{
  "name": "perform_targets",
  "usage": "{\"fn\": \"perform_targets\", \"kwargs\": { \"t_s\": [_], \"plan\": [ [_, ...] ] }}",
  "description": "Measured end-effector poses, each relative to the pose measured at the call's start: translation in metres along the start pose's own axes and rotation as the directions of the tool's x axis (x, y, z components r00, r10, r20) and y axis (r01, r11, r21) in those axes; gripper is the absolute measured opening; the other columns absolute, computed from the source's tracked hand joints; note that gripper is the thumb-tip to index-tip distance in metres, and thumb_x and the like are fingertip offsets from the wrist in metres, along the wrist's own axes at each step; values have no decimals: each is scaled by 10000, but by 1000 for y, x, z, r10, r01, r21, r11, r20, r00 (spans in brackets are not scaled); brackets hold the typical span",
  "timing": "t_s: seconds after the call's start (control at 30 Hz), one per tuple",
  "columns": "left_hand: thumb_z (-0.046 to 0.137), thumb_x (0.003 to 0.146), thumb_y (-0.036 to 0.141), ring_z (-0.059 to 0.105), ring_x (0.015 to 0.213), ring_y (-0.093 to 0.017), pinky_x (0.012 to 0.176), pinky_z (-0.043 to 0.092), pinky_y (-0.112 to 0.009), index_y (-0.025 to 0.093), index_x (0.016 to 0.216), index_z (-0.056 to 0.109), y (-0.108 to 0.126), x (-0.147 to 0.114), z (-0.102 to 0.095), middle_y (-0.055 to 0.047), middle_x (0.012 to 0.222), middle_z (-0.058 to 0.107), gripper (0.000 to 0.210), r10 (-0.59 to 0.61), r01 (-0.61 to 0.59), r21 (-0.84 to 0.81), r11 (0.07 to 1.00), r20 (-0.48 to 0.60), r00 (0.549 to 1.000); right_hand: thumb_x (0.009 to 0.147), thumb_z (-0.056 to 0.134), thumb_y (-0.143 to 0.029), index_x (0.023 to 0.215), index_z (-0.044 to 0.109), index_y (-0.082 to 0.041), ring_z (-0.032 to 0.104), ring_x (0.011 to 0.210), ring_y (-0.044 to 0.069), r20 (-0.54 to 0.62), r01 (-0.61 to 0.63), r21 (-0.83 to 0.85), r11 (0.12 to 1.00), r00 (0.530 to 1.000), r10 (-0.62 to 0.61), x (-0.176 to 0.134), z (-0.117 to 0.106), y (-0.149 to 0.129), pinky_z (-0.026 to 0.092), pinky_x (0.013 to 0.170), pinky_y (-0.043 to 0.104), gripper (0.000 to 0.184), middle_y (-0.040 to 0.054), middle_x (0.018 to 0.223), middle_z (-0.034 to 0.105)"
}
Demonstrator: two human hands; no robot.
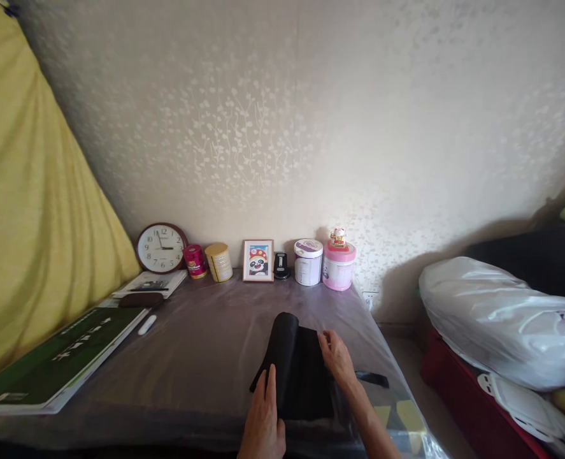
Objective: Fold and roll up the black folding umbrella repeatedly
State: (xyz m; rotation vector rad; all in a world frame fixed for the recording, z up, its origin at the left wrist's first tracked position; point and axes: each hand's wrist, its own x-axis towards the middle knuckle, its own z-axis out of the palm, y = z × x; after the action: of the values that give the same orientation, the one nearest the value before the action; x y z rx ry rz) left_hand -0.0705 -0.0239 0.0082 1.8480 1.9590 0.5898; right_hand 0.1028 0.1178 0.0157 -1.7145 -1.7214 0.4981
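A black cloth (306,376) lies on the table near its front edge, with its left part bent over into a loose, rounded fold. Against the near end of that fold rests my left hand (263,417), its fingers stretched upward and apart, touching the material. My right hand (337,358) is closed at the cloth's far right corner, thumb and fingers pinching the edge. A black strap (372,378) sticks out to the right beyond my right wrist; whether it joins the cloth is hidden.
Along the wall stand a clock (162,248), tins (220,262), a picture frame (258,260) and round boxes (308,262). A large green book (67,357) and a white pen-like object (147,325) lie left. Right of the table sits a white plastic bag (502,319).
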Motion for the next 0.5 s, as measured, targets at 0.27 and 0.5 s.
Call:
{"fn": "perform_targets", "kwargs": {
  "t_s": [0.27,0.5],
  "plan": [
    [377,647,-21,252,1347,-207,1083,284,-337,118,1405,51,3,-2,-1,-158,1464,234,837,-7,4,-59,998,-47,999,845,401,-402,992,570,-182,640,735,213,110,-5,64,998,994,-3,-32,-1,-9,425,663,283,314,56,761,676],
    [409,612,-37,257,1345,-218,1081,286,-341,117,1405,54,3,0,-1,-170,1462,230,883,-24,23,-46,999,-29,999,822,448,-325,1079,559,-158,635,841,222,139,-10,141,990,990,-10,-29,3,-34,444,713,279,326,67,819,683]
  ]
}}
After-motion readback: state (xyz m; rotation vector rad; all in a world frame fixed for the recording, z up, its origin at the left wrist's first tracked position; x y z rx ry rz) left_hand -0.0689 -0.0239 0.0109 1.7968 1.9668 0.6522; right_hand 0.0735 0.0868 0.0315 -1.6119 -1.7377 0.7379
